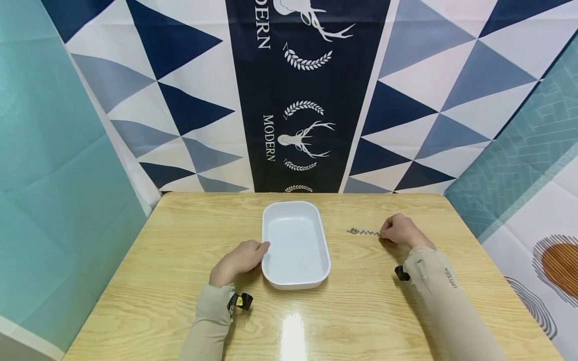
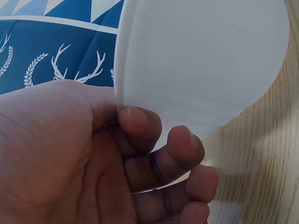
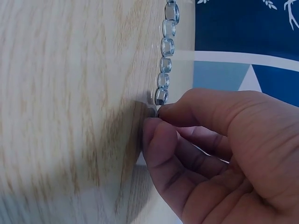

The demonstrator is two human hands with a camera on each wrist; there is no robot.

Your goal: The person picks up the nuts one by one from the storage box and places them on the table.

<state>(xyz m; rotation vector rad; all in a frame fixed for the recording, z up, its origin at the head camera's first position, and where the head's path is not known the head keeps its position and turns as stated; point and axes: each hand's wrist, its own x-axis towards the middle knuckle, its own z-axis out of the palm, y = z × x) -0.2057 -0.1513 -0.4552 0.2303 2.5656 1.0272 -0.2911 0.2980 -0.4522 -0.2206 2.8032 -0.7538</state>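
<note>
A white rectangular dish (image 1: pixel 295 245) with rounded corners stands on the wooden table. My left hand (image 1: pixel 241 258) pinches its left rim, thumb over the edge and fingers against the outer wall (image 2: pixel 201 56). To the right of the dish lies a bracelet (image 1: pixel 363 231) of clear, faceted stones in a line. My right hand (image 1: pixel 402 231) pinches the bracelet's right end between thumb and forefinger; the rest of the chain (image 3: pixel 167 46) stretches out along the tabletop. The pinched end itself is hidden by the fingertips.
The light wooden table (image 1: pixel 361 311) ends at a back edge against a hanging cloth (image 1: pixel 307 100) with deer and triangle prints. A teal cloth (image 1: pixel 67 175) hangs on the left, and a patterned one (image 1: pixel 542 200) on the right.
</note>
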